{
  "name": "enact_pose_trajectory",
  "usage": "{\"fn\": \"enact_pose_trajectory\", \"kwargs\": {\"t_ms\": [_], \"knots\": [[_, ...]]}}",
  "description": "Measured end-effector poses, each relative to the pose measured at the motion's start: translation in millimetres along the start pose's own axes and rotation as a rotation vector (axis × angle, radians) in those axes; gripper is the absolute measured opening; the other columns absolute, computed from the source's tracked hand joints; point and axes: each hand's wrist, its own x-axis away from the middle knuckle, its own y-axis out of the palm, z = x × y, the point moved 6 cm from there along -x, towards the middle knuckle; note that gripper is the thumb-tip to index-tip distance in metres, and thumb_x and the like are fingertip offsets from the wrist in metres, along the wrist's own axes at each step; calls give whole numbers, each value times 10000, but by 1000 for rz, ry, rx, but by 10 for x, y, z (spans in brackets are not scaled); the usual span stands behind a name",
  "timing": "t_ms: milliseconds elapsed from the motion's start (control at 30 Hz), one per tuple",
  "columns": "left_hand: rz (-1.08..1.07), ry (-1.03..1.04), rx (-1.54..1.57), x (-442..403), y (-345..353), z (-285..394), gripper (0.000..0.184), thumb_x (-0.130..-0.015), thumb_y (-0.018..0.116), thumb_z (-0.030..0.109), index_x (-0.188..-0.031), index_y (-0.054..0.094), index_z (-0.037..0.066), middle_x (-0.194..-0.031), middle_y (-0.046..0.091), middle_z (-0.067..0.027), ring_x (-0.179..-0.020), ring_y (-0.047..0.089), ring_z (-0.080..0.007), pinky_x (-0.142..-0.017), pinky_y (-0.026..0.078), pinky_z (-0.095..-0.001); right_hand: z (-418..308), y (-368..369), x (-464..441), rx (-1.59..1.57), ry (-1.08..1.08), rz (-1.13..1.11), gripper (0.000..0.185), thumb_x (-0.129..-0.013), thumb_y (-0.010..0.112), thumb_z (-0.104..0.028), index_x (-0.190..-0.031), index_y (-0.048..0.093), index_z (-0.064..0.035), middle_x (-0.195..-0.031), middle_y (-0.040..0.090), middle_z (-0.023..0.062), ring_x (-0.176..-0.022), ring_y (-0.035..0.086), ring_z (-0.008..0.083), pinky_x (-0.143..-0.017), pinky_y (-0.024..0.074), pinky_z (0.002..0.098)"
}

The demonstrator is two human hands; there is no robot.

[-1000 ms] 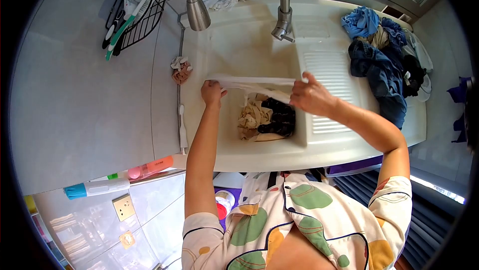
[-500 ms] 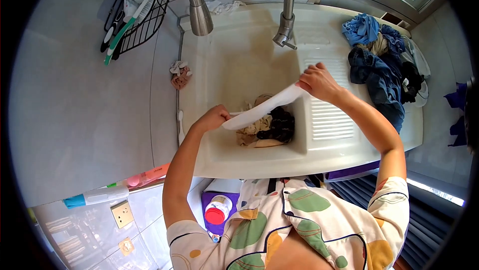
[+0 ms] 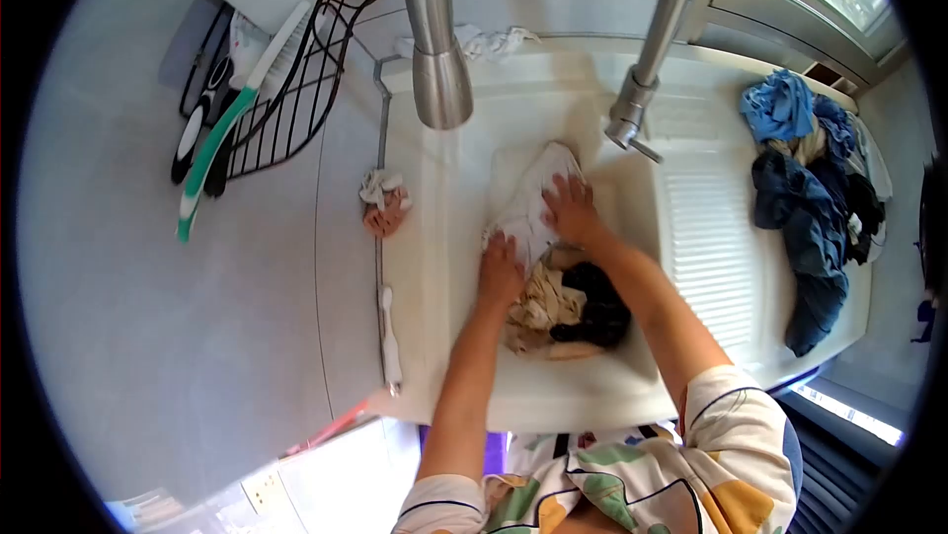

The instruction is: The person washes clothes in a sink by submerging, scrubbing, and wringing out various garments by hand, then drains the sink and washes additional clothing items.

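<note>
A white cloth point(image 3: 525, 208) lies spread in the basin of a cream laundry sink point(image 3: 563, 408). My left hand point(image 3: 502, 268) rests on its lower left edge, fingers apart. Further up on the right side, my right hand point(image 3: 570, 209) presses on the same cloth with fingers spread. Just below the cloth, a beige garment point(image 3: 544, 301) and a black garment point(image 3: 598, 307) sit bunched together in the basin. Parts of the cloth are covered by my hands.
Over the sink hang a metal faucet spout point(image 3: 442, 80) and a second tap point(image 3: 632, 105). Dark blue clothes point(image 3: 805, 208) are piled beyond the ribbed washboard point(image 3: 709, 248). Left are a wire rack point(image 3: 296, 119), a green-handled brush point(image 3: 212, 164), a toothbrush point(image 3: 390, 337) and small crumpled cloths point(image 3: 383, 206).
The white cloth, earlier stretched in the air between both hands, now lies down in the basin. My hands have come closer together and uncurled onto it. The camera view has shifted.
</note>
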Motion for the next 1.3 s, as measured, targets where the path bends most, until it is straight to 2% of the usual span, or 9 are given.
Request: {"fn": "enact_pose_trajectory", "kwargs": {"t_ms": [167,333,433,633,700,733,800,1033,1300], "knots": [[81,30,-176,-91,284,2,547,-736,502,305,-1206,349,70,-1278,247,-171,-1176,219,-331,-951,177,-421,-120,288,-129,-100,-270,-111,375,-705,489,-298,-1033,511,-115,-1240,323,146,-1141,286,341,-881,165,593],[300,17,-51,-144,210,40,520,-702,521,298,-1143,410,45,-1245,290,-178,-1154,250,-338,-927,190,-444,-46,455,-316,257,134,-68,456,-708,467,-332,-1121,458,-141,-1284,277,99,-1195,201,296,-940,139,528],[170,33,-119,-138,222,75,471,-680,541,244,-1086,448,25,-1191,358,-175,-1141,277,-312,-918,213,-431,-92,392,-98,52,-193,-359,580,-690,470,-393,-1201,363,-142,-1280,258,149,-1199,163,326,-953,142,500],[352,-595,752,12,342,-393,452,-662,569,158,-1090,457,71,-1134,432,-123,-1081,356,-268,-889,275,-386,286,247,-594,-247,250,-248,539,-646,579,-316,-1142,419,-179,-1201,344,146,-1128,284,348,-857,329,475],[253,-854,1909,-42,601,-395,420,-718,532,218,-1113,441,109,-1133,433,-85,-1065,374,-244,-892,293,-361,32,111,-442,-54,273,-130,438,-637,595,-295,-1041,486,-163,-1132,407,142,-1021,401,340,-799,382,443],[257,-853,1914,-85,499,-408,420,-718,532,218,-1113,441,109,-1133,433,-85,-1065,374,-244,-892,293,-361,-79,170,-337,8,325,-142,372,-637,593,-295,-974,525,-152,-1090,444,140,-959,451,332,-781,393,425],[249,-951,2234,-48,381,-252,305,-782,454,223,-1066,466,112,-1062,479,-58,-921,465,-212,-743,374,-344,-365,382,-122,-613,384,-411,266,-643,578,-286,-852,561,-122,-989,499,126,-885,487,315,-760,398,400],[115,-291,2287,-111,191,52,378,-817,371,332,-1123,424,116,-1127,448,-72,-1005,440,-219,-861,325,-363,-1536,-520,406,-599,-96,-553,287,-737,479,-356,-840,529,-92,-926,521,162,-794,531,296,-678,428,392],[356,-646,2305,117,-21,-31,423,-839,354,313,-1177,332,60,-1151,414,-90,-1055,406,-249,-923,301,-370,38,-133,-659,-129,254,-458,448,-775,431,-381,-1163,395,-160,-1176,387,143,-999,432,377,-844,307,501]]}}
